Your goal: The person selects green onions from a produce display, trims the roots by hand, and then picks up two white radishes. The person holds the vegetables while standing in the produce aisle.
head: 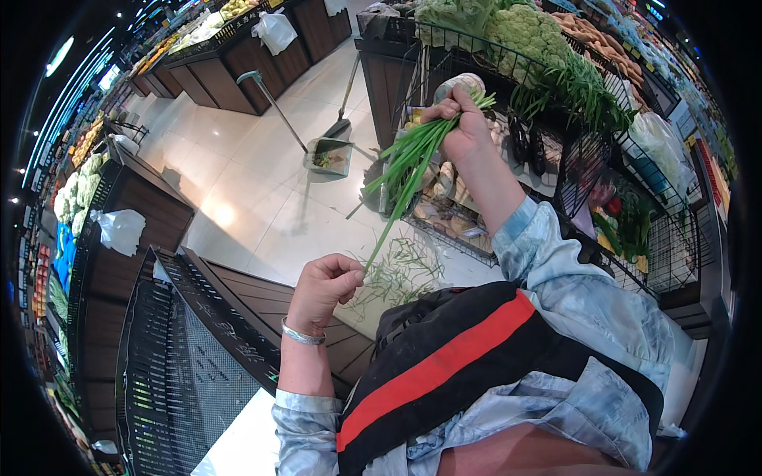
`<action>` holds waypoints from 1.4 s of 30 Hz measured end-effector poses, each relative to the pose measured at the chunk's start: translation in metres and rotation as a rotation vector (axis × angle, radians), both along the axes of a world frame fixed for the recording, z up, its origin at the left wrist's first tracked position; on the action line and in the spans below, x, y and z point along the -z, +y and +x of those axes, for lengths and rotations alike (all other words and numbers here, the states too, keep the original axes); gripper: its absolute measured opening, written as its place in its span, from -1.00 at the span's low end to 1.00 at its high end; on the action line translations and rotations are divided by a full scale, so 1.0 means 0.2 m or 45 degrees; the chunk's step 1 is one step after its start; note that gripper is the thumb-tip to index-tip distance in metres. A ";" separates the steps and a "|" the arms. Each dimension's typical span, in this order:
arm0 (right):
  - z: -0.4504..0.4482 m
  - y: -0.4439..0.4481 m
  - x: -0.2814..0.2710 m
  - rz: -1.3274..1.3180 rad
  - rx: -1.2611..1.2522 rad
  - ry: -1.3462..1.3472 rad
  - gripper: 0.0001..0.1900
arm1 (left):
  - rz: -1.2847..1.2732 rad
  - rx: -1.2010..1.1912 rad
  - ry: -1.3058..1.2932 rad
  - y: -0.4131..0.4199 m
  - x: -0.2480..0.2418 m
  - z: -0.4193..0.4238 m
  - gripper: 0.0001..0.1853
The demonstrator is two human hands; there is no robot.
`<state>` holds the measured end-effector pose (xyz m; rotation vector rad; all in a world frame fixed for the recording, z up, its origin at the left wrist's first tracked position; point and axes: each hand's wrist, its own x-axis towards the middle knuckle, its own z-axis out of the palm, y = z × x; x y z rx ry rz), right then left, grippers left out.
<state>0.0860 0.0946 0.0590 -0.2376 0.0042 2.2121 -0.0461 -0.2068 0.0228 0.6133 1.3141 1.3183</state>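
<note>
A bunch of long green leaves, like garlic chives (411, 146), hangs fanned out from my right hand (461, 122), which is closed around their pale stem ends. One longer leaf reaches down to my left hand (327, 288). Its tip is pinched there between thumb and forefinger. On my left wrist is a silver bangle (302, 334). Below the bunch, cut or pulled leaf scraps (402, 271) lie scattered on the floor. Behind my right hand is a round, pale wrapped item (463, 83), partly covered by my fingers.
A wire shopping cart (673, 238) with vegetables stands at right, beneath cauliflower (527, 44) and leafy greens (586, 89). A long-handled dustpan (328, 156) and a broom (345, 98) stand on the tiled floor (238, 178). A black crate (196, 357) is at lower left, near wooden produce stands (131, 262).
</note>
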 end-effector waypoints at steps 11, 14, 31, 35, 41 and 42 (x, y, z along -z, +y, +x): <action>-0.03 -0.03 0.01 0.017 -0.024 0.000 -0.79 | 0.020 -0.651 0.236 0.03 0.13 -0.05 -0.80; -0.07 -0.09 0.02 0.046 -0.112 -0.025 -0.80 | 0.079 -0.551 0.352 0.06 0.16 -0.01 -0.64; -0.22 -0.24 0.07 -0.016 -0.247 -0.140 -0.80 | 0.095 -0.726 -0.128 0.05 0.15 -0.02 -0.93; -0.23 -0.22 0.09 -0.019 -0.239 -0.157 -0.81 | 0.029 -0.852 -0.100 0.04 0.19 -0.06 -0.96; -0.30 -0.29 0.17 0.504 -0.447 -0.559 -0.86 | 0.016 -0.621 0.882 0.04 0.24 -0.10 -0.36; -0.31 -0.35 0.21 0.672 -0.531 -0.649 -0.86 | 0.024 -0.573 1.041 0.04 0.24 -0.10 -0.29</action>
